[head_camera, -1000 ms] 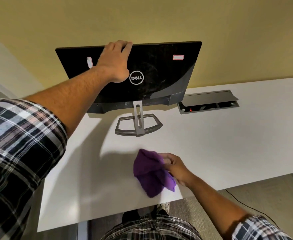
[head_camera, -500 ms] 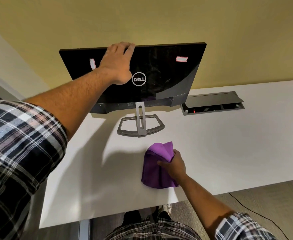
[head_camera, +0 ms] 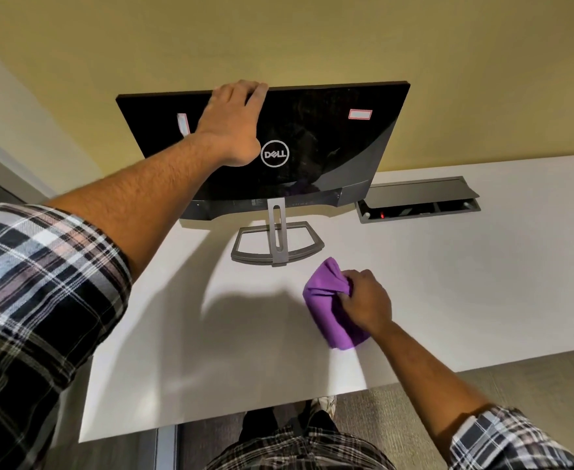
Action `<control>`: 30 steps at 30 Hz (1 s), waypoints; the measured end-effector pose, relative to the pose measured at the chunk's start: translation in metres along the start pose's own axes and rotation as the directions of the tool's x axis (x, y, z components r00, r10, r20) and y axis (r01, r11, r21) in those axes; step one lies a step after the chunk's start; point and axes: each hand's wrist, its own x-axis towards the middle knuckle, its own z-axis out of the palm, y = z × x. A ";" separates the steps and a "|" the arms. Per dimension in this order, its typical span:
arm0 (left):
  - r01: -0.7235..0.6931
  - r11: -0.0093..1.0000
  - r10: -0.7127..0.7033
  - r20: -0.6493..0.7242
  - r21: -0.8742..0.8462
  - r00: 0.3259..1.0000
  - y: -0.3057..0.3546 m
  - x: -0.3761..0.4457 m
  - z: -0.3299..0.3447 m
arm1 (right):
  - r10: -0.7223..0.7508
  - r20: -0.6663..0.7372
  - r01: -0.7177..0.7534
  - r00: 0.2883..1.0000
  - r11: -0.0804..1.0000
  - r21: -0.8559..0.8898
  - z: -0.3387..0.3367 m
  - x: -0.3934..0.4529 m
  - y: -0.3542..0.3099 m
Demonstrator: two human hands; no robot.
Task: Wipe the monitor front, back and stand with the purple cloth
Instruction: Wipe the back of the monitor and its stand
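A black monitor stands on the white desk with its glossy back, round logo and two stickers facing me. Its grey stand rests on the desk below it. My left hand lies over the monitor's top edge, fingers hooked over the rim, gripping it. My right hand is shut on the bunched purple cloth, which sits on the desk just right of and in front of the stand's base. The screen side is hidden from me.
A grey cable box with an open lid is recessed in the desk right of the monitor. A yellow wall stands close behind. The desk's front edge runs above my legs and the carpet.
My right hand has carried the purple cloth away from the front edge, toward the stand and to the right, bunching it tighter. The left hand has stayed on the monitor's top edge.
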 end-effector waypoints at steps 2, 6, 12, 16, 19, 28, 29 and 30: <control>-0.004 1.000 0.004 -0.005 0.005 1.000 0.000 0.000 0.001 | -0.056 0.088 0.064 0.994 0.994 -0.085 0.015 -0.012 -0.015; 0.002 1.000 -0.002 0.001 -0.011 1.000 0.001 -0.003 -0.001 | -0.105 0.317 0.142 0.943 0.985 -0.094 0.052 -0.040 -0.029; -0.001 1.000 0.001 -0.002 -0.011 1.000 0.002 -0.006 -0.002 | 0.004 -0.125 0.004 0.992 0.998 0.060 0.038 -0.005 0.001; 0.011 1.000 -0.011 -0.004 -0.013 1.000 0.003 -0.003 -0.001 | 0.080 0.063 -0.087 0.995 0.989 0.118 0.030 0.030 0.024; 0.013 1.000 -0.013 -0.006 -0.011 1.000 0.001 -0.002 0.000 | 0.143 0.199 -0.170 0.970 0.977 0.127 0.030 0.047 0.026; 0.018 1.000 -0.018 -0.010 -0.014 1.000 0.002 0.000 0.001 | 0.117 0.365 -0.178 0.924 0.975 0.137 0.037 0.050 0.036; 0.020 1.000 -0.020 -0.007 -0.014 1.000 0.002 0.000 0.001 | 0.081 0.373 -0.148 0.924 0.977 0.156 0.036 0.048 0.038; 0.022 1.000 -0.022 -0.004 -0.015 1.000 0.002 0.001 0.001 | 0.047 0.385 -0.125 0.922 0.975 0.181 0.036 0.047 0.040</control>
